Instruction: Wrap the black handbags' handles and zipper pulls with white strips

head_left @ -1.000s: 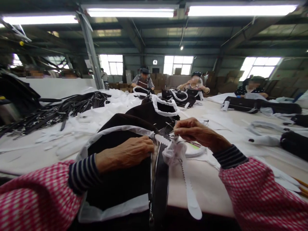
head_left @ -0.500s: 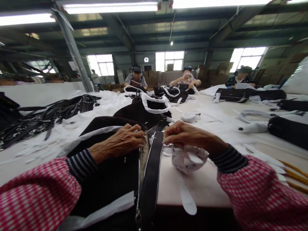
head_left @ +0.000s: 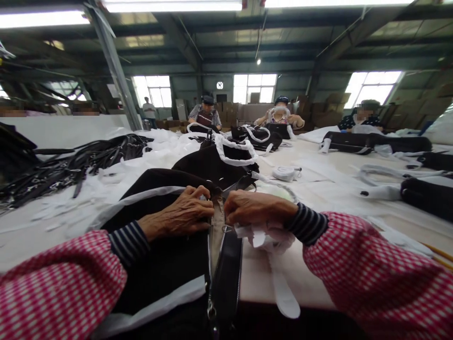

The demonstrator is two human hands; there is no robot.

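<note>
Black bag on the tabletop, zip parted
Left hand, fingers curled, grips the bag's edge; right hand half closed, hold hidden; best keep lining clear of the zip.

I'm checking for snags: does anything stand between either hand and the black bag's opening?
Nothing visible does: the left hand and right hand are at opposite edges of the opening; white wrapping lies to its right.

Black bag at the table's near edge, zip partly open over beige lining, handle white-wrapped
</note>
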